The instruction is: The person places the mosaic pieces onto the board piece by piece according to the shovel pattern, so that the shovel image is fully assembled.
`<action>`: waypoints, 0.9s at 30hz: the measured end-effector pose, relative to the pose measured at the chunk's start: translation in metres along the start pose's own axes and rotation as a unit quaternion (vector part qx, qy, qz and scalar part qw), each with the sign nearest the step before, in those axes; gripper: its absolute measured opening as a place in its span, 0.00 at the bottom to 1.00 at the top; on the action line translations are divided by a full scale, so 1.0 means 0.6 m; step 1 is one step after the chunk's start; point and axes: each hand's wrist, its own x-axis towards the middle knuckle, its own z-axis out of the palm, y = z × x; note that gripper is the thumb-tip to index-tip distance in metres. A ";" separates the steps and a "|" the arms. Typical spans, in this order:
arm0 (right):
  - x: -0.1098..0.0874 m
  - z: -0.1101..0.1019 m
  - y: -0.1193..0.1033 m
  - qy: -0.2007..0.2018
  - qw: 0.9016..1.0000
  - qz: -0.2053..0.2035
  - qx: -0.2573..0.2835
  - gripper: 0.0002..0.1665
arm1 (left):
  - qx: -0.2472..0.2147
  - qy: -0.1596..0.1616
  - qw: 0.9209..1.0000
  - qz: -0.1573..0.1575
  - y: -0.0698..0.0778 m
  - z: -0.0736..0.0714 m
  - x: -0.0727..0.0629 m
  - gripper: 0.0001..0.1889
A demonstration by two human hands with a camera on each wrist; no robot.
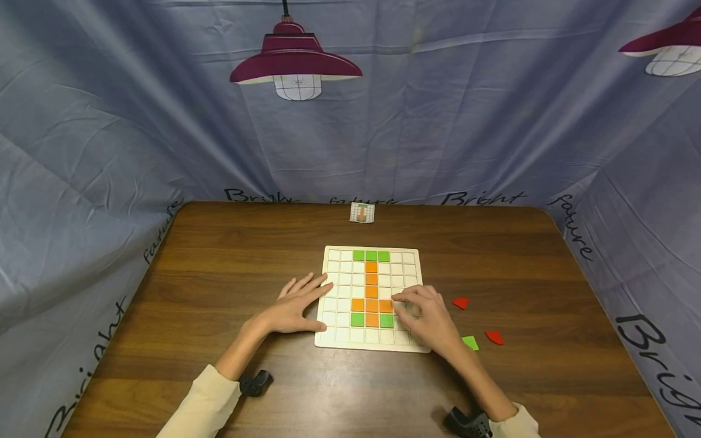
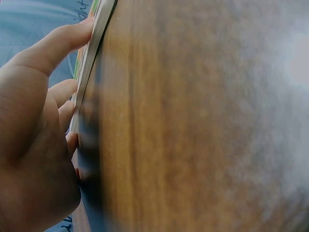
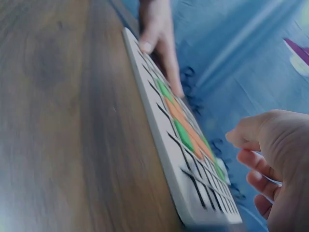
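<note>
A cream grid board bears green and orange square tiles. Green tiles form a row at its far side, and orange tiles run in a column below. The left hand lies with spread fingers at the board's left edge, its thumb on the rim. Over the board's right part is the right hand, its thumb and forefinger tips close beside the rightmost orange tile. In the right wrist view, this hand's fingers are loosely bent, with no tile visible between them.
Right of the board lie two red pieces, one farther and one nearer, plus a light green piece. A small patterned card is at the brown table's far edge. A blue-grey curtain hangs behind.
</note>
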 end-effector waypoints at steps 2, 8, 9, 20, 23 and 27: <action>-0.008 -0.016 0.010 0.010 1.000 0.014 -0.008 0.13 | 0.000 0.000 1.000 0.000 0.000 0.000 0.000 0.46; -0.038 -0.064 0.036 0.024 0.998 0.051 -0.020 0.15 | 0.002 0.000 1.000 0.001 0.000 0.000 0.000 0.46; -0.044 -0.071 0.039 0.024 0.998 0.056 -0.020 0.15 | 0.001 0.000 1.000 0.001 0.001 0.000 0.000 0.46; -0.099 -0.125 0.064 0.025 0.995 0.092 -0.035 0.17 | 0.007 0.001 1.000 -0.001 -0.002 0.000 0.001 0.46; -0.111 -0.132 0.070 0.032 0.994 0.096 -0.041 0.17 | 0.009 0.001 1.000 -0.002 -0.002 0.000 0.002 0.46; -0.124 -0.141 0.073 0.023 0.994 0.097 -0.049 0.17 | 0.011 0.001 1.000 -0.003 0.000 0.001 0.002 0.46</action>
